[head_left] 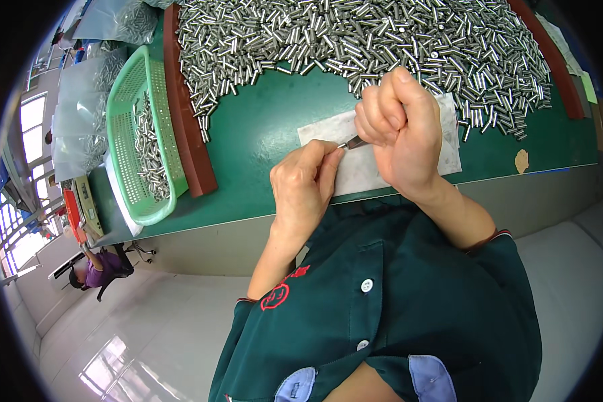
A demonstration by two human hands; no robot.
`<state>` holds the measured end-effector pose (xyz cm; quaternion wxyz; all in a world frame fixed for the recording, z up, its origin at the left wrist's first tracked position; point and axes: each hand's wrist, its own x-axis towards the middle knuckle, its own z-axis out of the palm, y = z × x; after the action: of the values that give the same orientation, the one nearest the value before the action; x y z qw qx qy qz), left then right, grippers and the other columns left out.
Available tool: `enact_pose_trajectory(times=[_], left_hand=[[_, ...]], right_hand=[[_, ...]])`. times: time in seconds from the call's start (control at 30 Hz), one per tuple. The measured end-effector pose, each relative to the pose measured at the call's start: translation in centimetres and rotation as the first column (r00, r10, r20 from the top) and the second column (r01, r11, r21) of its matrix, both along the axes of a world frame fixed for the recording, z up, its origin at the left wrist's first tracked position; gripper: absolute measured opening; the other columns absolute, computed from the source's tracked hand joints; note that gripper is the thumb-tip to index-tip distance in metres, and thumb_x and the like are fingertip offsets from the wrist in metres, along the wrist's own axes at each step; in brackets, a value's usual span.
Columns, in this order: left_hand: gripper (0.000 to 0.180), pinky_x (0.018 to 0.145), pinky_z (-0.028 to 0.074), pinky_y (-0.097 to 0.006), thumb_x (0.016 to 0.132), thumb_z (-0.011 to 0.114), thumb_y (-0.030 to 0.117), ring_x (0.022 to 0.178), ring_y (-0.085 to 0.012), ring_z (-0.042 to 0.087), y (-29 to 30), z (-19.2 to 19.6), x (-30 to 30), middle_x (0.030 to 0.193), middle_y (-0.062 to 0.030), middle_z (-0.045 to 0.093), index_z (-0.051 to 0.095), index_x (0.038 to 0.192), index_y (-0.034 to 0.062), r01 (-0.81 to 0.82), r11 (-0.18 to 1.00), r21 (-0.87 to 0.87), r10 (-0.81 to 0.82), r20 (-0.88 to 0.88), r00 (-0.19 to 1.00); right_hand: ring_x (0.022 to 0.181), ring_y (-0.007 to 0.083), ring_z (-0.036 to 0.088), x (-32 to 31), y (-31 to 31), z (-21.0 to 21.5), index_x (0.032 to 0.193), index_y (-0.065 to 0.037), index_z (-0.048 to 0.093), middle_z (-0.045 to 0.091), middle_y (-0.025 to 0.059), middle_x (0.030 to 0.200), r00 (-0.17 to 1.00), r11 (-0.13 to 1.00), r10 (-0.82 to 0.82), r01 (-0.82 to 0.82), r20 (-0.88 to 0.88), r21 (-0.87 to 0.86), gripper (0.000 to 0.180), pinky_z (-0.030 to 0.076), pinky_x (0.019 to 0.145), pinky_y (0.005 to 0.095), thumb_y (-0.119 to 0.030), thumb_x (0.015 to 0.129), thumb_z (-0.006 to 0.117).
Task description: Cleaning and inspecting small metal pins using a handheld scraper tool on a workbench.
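My left hand (303,182) is closed, thumb and forefinger pinching a small metal pin (342,145) of which only the end shows. Across from it, my right hand (407,130) is curled into a fist around a narrow, dark grey, blade-like tool (357,142). The tool's tip meets or nearly meets the pin; the rest of it is hidden in the fist. Both hands are over a stained white sheet (358,177) at the table's near edge. Beyond them spreads a wide heap of short, shiny cylindrical metal pins (355,40).
A green plastic basket (124,144) partly filled with pins stands on the left. Red-brown rails (184,127) border the green table (254,120). Clear bags of pins (80,127) and a scale (87,204) lie farther left. A seated person (97,271) is in the background.
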<state>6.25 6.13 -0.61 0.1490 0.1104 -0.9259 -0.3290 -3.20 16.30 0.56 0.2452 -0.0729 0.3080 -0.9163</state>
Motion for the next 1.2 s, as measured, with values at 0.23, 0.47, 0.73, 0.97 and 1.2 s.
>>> enact_pose_trajectory(times=[0.23, 0.47, 0.73, 0.97, 1.2], left_hand=[[0.007, 0.04, 0.033, -0.022, 0.071, 0.064, 0.002, 0.042, -0.0082, 0.04, 0.0, 0.2, -0.1, 0.049, -0.0043, 0.047, 0.058, 0.071, -0.0009, -0.002, 1.0, -0.016, 0.002, -0.002, 1.0], [0.008, 0.042, 0.035, -0.022, 0.07, 0.064, 0.003, 0.043, -0.0093, 0.044, -0.1, -0.2, 0.0, 0.051, -0.0061, 0.051, 0.058, 0.071, -0.0015, -0.007, 1.0, 0.007, 0.007, 0.017, 1.0], [0.01, 0.043, 0.038, -0.032, 0.067, 0.064, 0.003, 0.045, -0.0243, 0.049, 0.1, 0.2, -0.3, 0.052, -0.0106, 0.049, 0.054, 0.064, 0.0007, -0.018, 0.999, 0.037, 0.018, 0.0, 1.0], [0.01, 0.043, 0.038, -0.032, 0.067, 0.064, 0.003, 0.045, -0.0246, 0.049, 0.5, 0.5, -0.3, 0.051, -0.0111, 0.05, 0.054, 0.064, 0.0004, 0.001, 1.0, -0.009, -0.002, -0.032, 0.999], [0.01, 0.043, 0.039, -0.031, 0.069, 0.064, 0.005, 0.043, -0.0244, 0.049, 0.4, 0.1, -0.3, 0.053, -0.012, 0.052, 0.055, 0.068, 0.0008, -0.008, 1.0, -0.006, 0.008, -0.054, 0.999]], right_hand=[[0.04, 0.005, 0.021, 0.0, -0.1, 0.1, 0.052, -0.009, 0.03, 0.031, -0.0016, 0.045, 1.0, 0.999, -0.009, 0.009, 0.006, 0.031, 0.038, 0.018, 0.037, 0.0206, -0.021, 0.088, 0.035], [0.041, 0.0067, 0.016, 0.4, -0.4, 0.3, 0.054, -0.011, 0.028, 0.025, -0.0015, 0.045, 0.997, 0.988, -0.019, 0.03, -0.07, 0.153, 0.039, 0.017, 0.039, 0.0226, -0.025, 0.09, 0.028], [0.043, 0.0065, 0.021, 1.2, -0.8, 0.4, 0.055, -0.008, 0.029, 0.025, -0.0018, 0.048, 0.956, 0.965, -0.048, 0.119, -0.29, 0.234, 0.036, 0.021, 0.041, 0.0223, -0.018, 0.089, 0.031], [0.044, 0.005, 0.027, 1.7, -1.1, -0.1, 0.056, -0.002, 0.034, 0.031, -0.001, 0.048, 0.897, 0.962, -0.098, 0.196, -0.431, 0.19, 0.036, 0.024, 0.037, 0.0245, -0.017, 0.087, 0.039], [0.04, 0.0062, 0.017, 0.8, 0.0, 0.0, 0.055, -0.009, 0.028, 0.025, -0.0017, 0.045, 0.98, 0.988, -0.102, 0.12, -0.169, 0.096, 0.036, 0.017, 0.038, 0.0228, -0.017, 0.09, 0.029]])
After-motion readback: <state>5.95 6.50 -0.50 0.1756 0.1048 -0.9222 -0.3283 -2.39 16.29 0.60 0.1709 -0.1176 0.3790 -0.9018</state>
